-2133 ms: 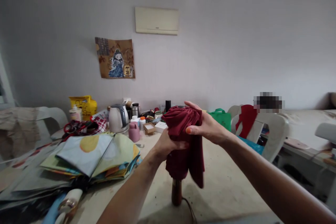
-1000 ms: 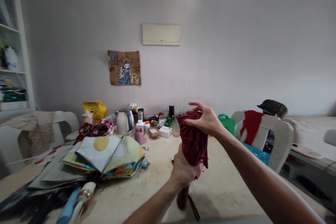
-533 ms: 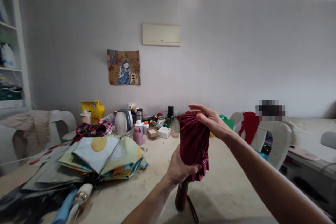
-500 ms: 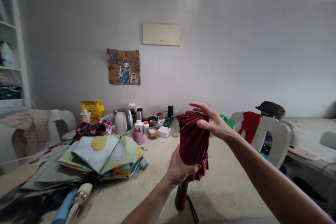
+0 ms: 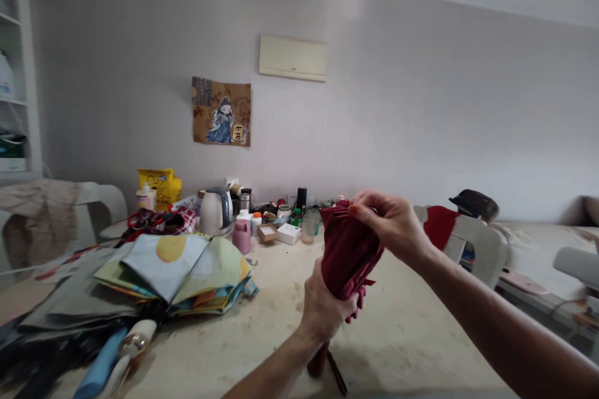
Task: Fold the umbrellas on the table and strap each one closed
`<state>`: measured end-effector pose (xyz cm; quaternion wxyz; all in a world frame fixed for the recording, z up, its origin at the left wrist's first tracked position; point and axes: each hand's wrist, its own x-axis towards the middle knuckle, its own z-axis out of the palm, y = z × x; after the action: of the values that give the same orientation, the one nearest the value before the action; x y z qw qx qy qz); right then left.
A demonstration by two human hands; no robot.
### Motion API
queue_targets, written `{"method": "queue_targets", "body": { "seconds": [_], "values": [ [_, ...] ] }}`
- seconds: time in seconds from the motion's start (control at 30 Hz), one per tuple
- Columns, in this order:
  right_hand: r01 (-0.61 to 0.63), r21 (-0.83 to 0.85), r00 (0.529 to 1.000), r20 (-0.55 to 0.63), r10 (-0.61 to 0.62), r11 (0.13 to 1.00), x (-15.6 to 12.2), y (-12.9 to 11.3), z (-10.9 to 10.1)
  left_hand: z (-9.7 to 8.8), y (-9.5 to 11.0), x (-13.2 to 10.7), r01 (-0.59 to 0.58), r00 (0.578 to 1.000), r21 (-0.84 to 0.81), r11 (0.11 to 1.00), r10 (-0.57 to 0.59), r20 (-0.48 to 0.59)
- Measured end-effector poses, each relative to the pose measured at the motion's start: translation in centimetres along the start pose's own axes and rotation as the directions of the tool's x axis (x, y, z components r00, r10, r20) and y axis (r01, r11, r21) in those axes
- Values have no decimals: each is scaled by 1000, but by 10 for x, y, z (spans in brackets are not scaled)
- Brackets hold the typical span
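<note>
A dark red folding umbrella (image 5: 349, 252) stands slightly tilted above the table, its pleated canopy gathered together. Its brown handle (image 5: 319, 361) points down, with a dark wrist strap hanging beside it. My left hand (image 5: 325, 299) is wrapped around the lower part of the canopy, just above the handle. At the top, my right hand (image 5: 390, 221) pinches the edge of the red fabric between thumb and fingers. Part of the canopy's right side is hidden behind that hand.
Several loosely folded umbrellas (image 5: 187, 268) lie at the left of the table (image 5: 276, 336). Along the back stand an electric kettle (image 5: 215, 212), a pink cup (image 5: 242, 237), small boxes (image 5: 289, 234), bottles and a yellow bag (image 5: 161, 190). Chairs (image 5: 477, 249) flank the table.
My right hand has closed from spread fingers to a pinch on the umbrella's top edge. The umbrella has tilted a little, and my left hand has wrapped further around it. The view has shifted slightly.
</note>
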<state>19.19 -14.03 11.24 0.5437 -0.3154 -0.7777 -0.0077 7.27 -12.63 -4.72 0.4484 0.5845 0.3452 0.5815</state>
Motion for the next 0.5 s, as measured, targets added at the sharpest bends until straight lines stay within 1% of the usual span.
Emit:
{"method": "queue_targets", "body": {
  "seconds": [0.03, 0.07, 0.1, 0.13, 0.17, 0.2, 0.23, 0.27, 0.3, 0.33, 0.37, 0.4, 0.43, 0.47, 0.5],
  "values": [
    [-13, -9, 999, -30, 13, 1000, 1, -2, -3, 0, 0, -1, -4, 1000, 8, 1000, 4, -16],
    [2, -56, 999, -43, -4, 998, 3, -4, -6, 1, 0, -1, -4, 1000, 9, 1000, 4, -23],
    [49, -141, 999, -15, -51, 989, 5, -7, -8, 1, 0, -1, -6, 1000, 4, 1000, 6, -22],
    [126, -243, 991, 72, -111, 962, 7, -10, -8, 2, -2, -2, -11, 1000, -2, 1000, 11, -15],
    [216, -330, 967, 201, -155, 919, 11, -13, -7, 2, -4, -2, -21, 1000, -4, 1000, 21, -9],
    [285, -380, 929, 334, -157, 880, 17, -15, -5, 4, -6, -2, -35, 999, -1, 999, 35, -5],
    [304, -401, 897, 425, -119, 864, 24, -17, -3, 5, -8, -3, -48, 999, 9, 999, 48, -2],
    [261, -409, 891, 451, -54, 875, 32, -18, -2, 6, -10, -4, -60, 998, 22, 998, 60, 1],
    [166, -405, 908, 420, 21, 899, 42, -19, -1, 7, -13, -4, -67, 998, 32, 997, 66, 5],
    [23, -388, 944, 313, 108, 922, 52, -20, -2, 8, -15, -5, -67, 998, 37, 997, 67, 11],
    [-107, -359, 964, 192, 185, 927, 61, -22, -5, 9, -16, -5, -65, 998, 39, 997, 65, 14],
    [-175, -328, 973, 86, 213, 928, 69, -24, -8, 10, -18, -5, -65, 998, 40, 997, 65, 12],
    [-185, -323, 975, 59, 215, 928, 75, -26, -12, 10, -19, -5, -68, 998, 42, 997, 68, 3],
    [-151, -356, 971, 122, 206, 922, 77, -29, -16, 10, -20, -5, -69, 998, 41, 997, 69, -7],
    [-92, -412, 951, 235, 203, 907, 77, -31, -18, 10, -21, -5, -67, 998, 32, 997, 68, -19]
  ]
}}
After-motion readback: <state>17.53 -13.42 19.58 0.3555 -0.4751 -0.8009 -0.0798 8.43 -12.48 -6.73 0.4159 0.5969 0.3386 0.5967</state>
